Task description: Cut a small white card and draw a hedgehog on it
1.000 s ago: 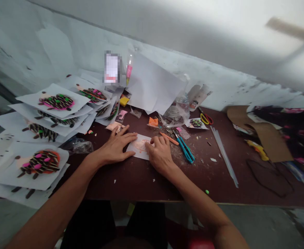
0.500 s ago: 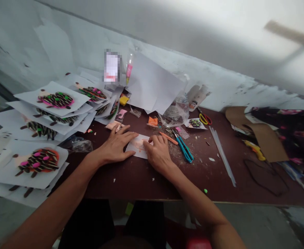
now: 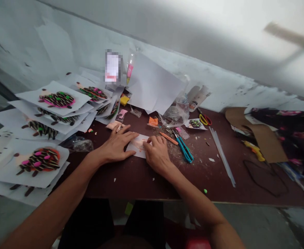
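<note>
A small white paper card (image 3: 138, 153) lies flat on the dark table, with a peach-coloured shape (image 3: 140, 142) on its middle. My left hand (image 3: 117, 145) is spread beside it, thumb and fingertips resting on the card's left edge. Over the card's right part, my right hand (image 3: 157, 152) has its fingers curled together, tips down on the peach shape. Whatever may be between those fingertips is hidden. A bag of peach clay (image 3: 114, 126) sits just beyond my left fingers. Right of my right hand lie an orange stick-like tool (image 3: 168, 138) and teal-handled pliers (image 3: 185, 150).
Stacked white sheets with hedgehog figures (image 3: 57, 98) fill the left side. A clear plastic bag (image 3: 176, 112), scissors (image 3: 205, 119) and an orange packet (image 3: 153, 121) lie behind. To the right are glue sticks (image 3: 222, 157), a yellow glue gun (image 3: 254, 150) and brown cardboard (image 3: 268, 141).
My right hand has shifted very slightly to the left over the card. My left hand keeps its place on the card's edge.
</note>
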Tool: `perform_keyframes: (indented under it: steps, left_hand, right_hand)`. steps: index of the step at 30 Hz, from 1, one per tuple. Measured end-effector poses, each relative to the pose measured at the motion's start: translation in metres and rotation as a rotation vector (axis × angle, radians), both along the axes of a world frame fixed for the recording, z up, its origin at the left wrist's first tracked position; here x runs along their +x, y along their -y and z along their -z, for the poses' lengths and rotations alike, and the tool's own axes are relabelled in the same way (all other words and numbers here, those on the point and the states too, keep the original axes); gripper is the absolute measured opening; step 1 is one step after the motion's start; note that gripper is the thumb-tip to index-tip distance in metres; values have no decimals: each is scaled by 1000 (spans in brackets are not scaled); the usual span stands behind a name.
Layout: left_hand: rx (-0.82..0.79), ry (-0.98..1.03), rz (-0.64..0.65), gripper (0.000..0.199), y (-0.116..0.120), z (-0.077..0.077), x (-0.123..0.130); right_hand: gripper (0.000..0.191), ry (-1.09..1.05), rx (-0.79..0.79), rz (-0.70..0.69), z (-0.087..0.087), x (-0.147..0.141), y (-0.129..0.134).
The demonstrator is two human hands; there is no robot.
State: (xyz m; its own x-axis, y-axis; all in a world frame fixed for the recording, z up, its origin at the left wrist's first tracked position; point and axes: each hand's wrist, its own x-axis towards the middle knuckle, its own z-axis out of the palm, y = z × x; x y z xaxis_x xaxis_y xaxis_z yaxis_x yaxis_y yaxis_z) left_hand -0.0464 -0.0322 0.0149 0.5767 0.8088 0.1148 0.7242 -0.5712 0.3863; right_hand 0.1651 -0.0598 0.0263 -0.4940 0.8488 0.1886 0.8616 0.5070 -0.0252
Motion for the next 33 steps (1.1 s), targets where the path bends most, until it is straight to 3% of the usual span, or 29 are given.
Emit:
perform_keyframes:
  steps: [13,33]
  left_hand:
    - [-5,-7,4,62,-1,2,-1]
    - [-6,-21,-2,59,0,3,0]
  right_hand:
    - [28,73,35,-19,1,-3,6]
    - [22,56,94,-60,4,0,2]
